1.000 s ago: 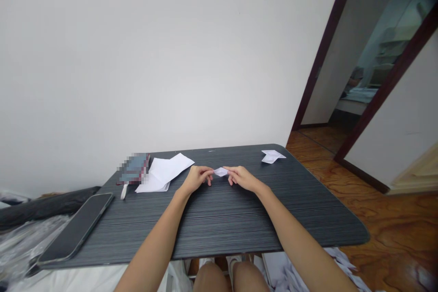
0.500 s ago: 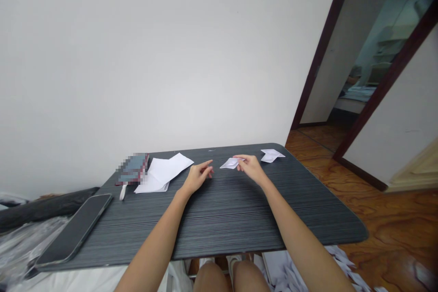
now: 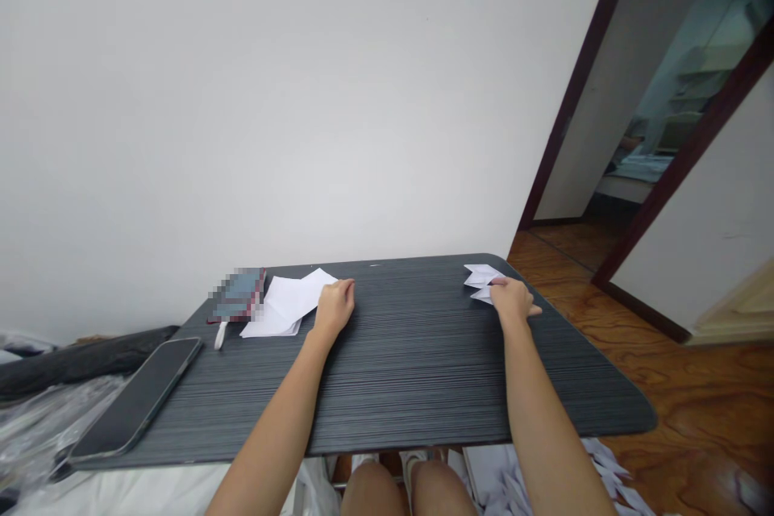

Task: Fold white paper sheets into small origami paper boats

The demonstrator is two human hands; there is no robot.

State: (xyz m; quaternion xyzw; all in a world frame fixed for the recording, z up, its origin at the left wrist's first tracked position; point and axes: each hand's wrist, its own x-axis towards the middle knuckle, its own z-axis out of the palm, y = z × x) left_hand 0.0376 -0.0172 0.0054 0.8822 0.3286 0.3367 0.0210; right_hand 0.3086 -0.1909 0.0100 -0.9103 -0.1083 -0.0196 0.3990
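My left hand (image 3: pixel 334 306) rests on the dark table (image 3: pixel 399 371) with its fingers curled at the right corner of a loose stack of white paper sheets (image 3: pixel 284 305). My right hand (image 3: pixel 513 300) is at the table's far right corner. Its fingers pinch a small folded white paper piece (image 3: pixel 482 295), which lies against another folded paper piece (image 3: pixel 480 274) on the table. The right thumb sticks out to the side.
A black phone (image 3: pixel 138 399) lies face up near the table's left edge. A small book (image 3: pixel 237 296) and a white pen-like object (image 3: pixel 218 334) sit beside the sheets. More white paper lies on the wooden floor (image 3: pixel 605 468) under the table. An open doorway (image 3: pixel 653 121) is at the right.
My right hand carried the small folded piece from the table's middle to the far right corner, beside the other folded piece. My left hand let go of it and moved left to the sheets.
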